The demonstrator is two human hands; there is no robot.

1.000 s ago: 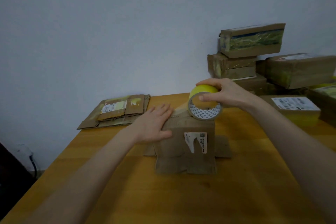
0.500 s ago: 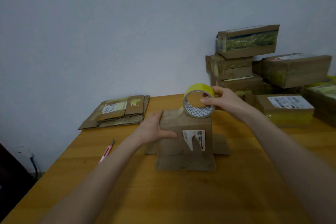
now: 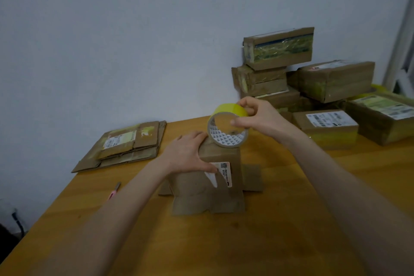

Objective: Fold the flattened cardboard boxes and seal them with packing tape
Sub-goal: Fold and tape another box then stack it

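A partly folded cardboard box (image 3: 208, 188) is being steadied upright near the middle of the wooden table (image 3: 246, 248), with its lower flaps lying splayed flat around its base. The left hand (image 3: 187, 155) is being pressed over the box's upper left corner, fingers straight and spread across the top, thumb laid along the front face and touching a torn white label (image 3: 225, 173). A roll of yellow packing tape (image 3: 228, 108) is being pinched by the right hand (image 3: 259, 119), thumb at the rim of the core and curled fingers over the outer band. The roll is being held on edge at the box's top right; whether it is touching the cardboard cannot be told. 1 stack of flattened boxes (image 3: 130, 143) is lying at the far left by the wall (image 3: 112, 40), sealed boxes (image 3: 277, 49) are being kept piled at the far right, and 1 pink pen-like tool (image 3: 113, 192) is lying on the table left of the box.
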